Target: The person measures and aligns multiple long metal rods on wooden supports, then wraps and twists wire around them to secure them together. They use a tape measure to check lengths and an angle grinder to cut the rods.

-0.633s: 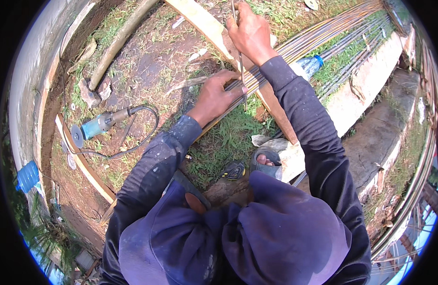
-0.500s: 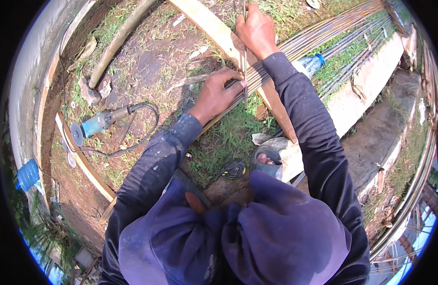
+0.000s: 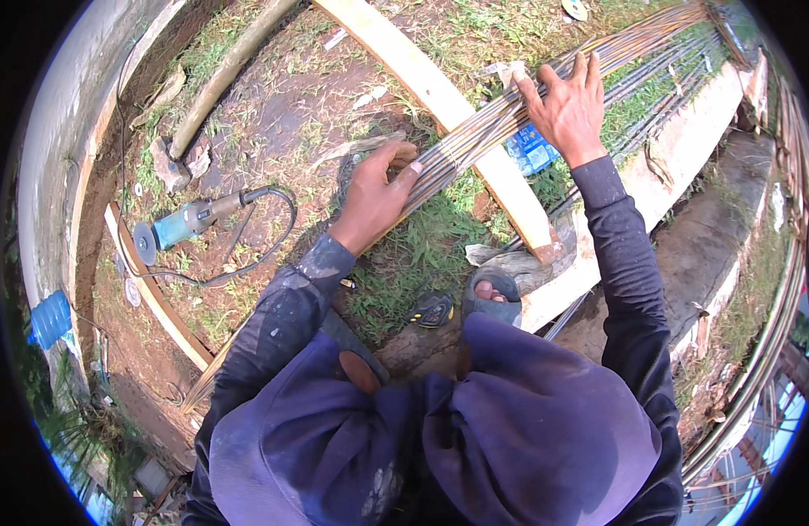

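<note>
Nearest, along the lower edge, purple trouser legs (image 3: 545, 421), with dark sleeves (image 3: 632, 263) out to either side. Just ahead, a foot in a dark sandal (image 3: 503, 286), and to its left a black-and-yellow tape measure (image 3: 433, 310). Farther out, the left hand (image 3: 372, 196) at the lower end of the visible stretch of a bundle of thin metal rods (image 3: 475, 131), thumb laid against the rods and fingers curled; impossible to tell from this angle whether clamped around them or only resting there. Slanting up and to the right from that hand, the bundle itself, across the top of a wooden board (image 3: 422, 79). Farther along, the right hand (image 3: 567, 110) over the rods, fingers spread and apart, firmness of contact hard to judge. Between its wrist and the board, close beside the bundle, a plastic bottle (image 3: 529, 153) with a blue label; to the right, greyer rods (image 3: 659, 110) beside a broad pale plank (image 3: 685, 145). Well off to the left, an angle grinder (image 3: 184, 224) with a thin disc (image 3: 145, 244), black cable (image 3: 294, 215) looped nearby. Beyond, toward the top left, a rounded wooden pole (image 3: 229, 77), lower end by a stone (image 3: 166, 165), and at the far left a grey wall (image 3: 58, 140).
</note>
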The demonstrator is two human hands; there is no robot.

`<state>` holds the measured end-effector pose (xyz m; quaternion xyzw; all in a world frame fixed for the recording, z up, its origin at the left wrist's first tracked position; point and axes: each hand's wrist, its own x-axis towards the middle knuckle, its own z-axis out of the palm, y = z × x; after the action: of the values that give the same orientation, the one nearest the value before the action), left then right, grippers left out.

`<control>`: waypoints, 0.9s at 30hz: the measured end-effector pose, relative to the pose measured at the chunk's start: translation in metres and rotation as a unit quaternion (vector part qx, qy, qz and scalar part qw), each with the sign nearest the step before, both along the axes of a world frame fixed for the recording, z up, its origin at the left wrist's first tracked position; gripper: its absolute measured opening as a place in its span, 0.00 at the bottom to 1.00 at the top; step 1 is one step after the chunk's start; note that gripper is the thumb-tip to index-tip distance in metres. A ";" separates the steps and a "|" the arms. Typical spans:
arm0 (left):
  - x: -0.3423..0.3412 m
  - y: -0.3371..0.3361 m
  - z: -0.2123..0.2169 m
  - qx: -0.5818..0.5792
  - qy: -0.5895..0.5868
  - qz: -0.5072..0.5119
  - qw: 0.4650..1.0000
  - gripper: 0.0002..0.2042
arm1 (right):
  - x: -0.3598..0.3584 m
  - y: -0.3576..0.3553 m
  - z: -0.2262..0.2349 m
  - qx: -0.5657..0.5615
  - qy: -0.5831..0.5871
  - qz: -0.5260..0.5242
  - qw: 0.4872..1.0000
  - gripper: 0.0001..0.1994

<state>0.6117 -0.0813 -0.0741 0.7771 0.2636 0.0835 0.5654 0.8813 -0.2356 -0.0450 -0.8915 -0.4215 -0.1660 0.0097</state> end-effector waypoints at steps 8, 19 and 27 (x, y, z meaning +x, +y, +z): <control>-0.022 0.009 0.012 0.022 0.010 0.015 1.000 0.16 | -0.081 -0.135 -0.004 -0.133 0.143 -0.136 0.971 0.24; -0.009 -0.007 0.017 0.136 -0.022 -0.044 0.990 0.18 | -0.132 -0.136 0.000 0.100 0.226 -0.019 0.969 0.19; 0.025 -0.003 0.008 0.202 -0.046 -0.141 0.968 0.18 | -0.086 -0.079 -0.019 -0.012 0.166 0.155 0.974 0.07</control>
<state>0.6364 -0.0841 -0.0657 0.8999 0.1027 0.0908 0.4140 0.7957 -0.3142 -0.0644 -0.8304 -0.5490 -0.0077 0.0944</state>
